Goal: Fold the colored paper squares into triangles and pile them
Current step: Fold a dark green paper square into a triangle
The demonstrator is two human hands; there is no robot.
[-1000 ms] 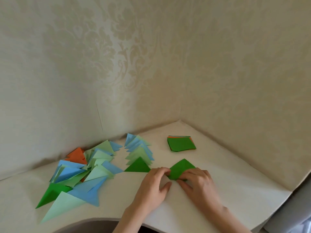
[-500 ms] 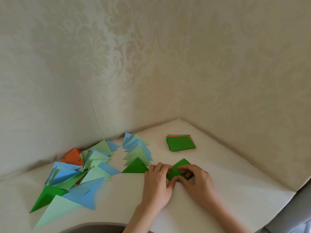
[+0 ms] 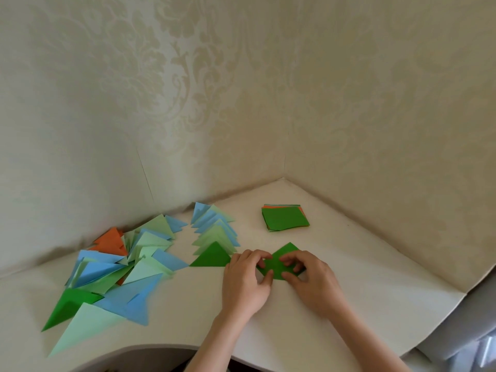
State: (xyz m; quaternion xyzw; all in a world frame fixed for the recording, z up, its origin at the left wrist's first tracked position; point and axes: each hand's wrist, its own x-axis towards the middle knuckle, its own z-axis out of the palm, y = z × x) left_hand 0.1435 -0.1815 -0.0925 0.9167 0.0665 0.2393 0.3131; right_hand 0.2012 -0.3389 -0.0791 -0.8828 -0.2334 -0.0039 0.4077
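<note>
A dark green paper piece (image 3: 281, 261) lies on the white table (image 3: 362, 277) in front of me, partly folded. My left hand (image 3: 247, 280) pinches its left edge between thumb and fingers. My right hand (image 3: 311, 277) holds its right side with curled fingers and thumb. A stack of unfolded squares (image 3: 285, 217), dark green on top with orange beneath, lies behind. Left of my hands, a row of folded triangles (image 3: 214, 237) ends in a dark green triangle (image 3: 212, 256). A loose heap of folded triangles (image 3: 115, 267) in blue, light green, orange and dark green spreads at the left.
Patterned walls (image 3: 375, 116) meet in a corner behind the table. The table's front edge curves near my forearms, and its right edge drops off at the lower right.
Both hands have slid slightly away from me over the green paper, and more of the sheet has been folded under the fingers. The piles have not moved.
</note>
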